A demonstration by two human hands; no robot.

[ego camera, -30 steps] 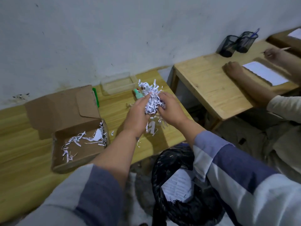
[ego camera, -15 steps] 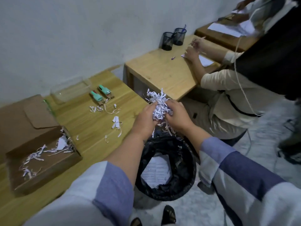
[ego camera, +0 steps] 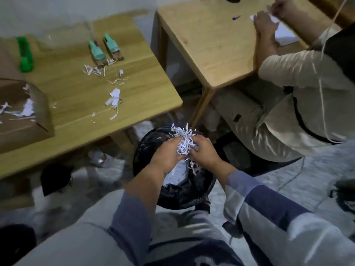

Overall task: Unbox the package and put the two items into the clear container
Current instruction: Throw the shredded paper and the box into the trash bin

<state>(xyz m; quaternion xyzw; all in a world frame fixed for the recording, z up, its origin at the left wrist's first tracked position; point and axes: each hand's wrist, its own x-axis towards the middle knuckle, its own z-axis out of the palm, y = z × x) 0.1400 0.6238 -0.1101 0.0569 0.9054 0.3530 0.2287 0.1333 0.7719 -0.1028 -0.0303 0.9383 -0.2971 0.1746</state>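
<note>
Bunching shredded paper (ego camera: pixel 184 140) between them, the left hand (ego camera: pixel 166 153) and right hand (ego camera: pixel 204 151) pinched it over the black bin (ego camera: pixel 146 143); two green-capped items (ego camera: pixel 104 49) lay up-left on the tabletop (ego camera: pixel 146 87), beside the clear container (ego camera: pixel 57 38).

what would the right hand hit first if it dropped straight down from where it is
Probably the white paper lying inside the black bin bag: the right hand, gripping shredded paper with the left hand, hovers over the opening. Depth is uncertain.

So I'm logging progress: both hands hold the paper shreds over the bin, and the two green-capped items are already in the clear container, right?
Not quite. The head view shows the two green-capped items lying on the table beside the clear container, not inside. Both hands, left and right, do hold the shreds over the bin.
</note>
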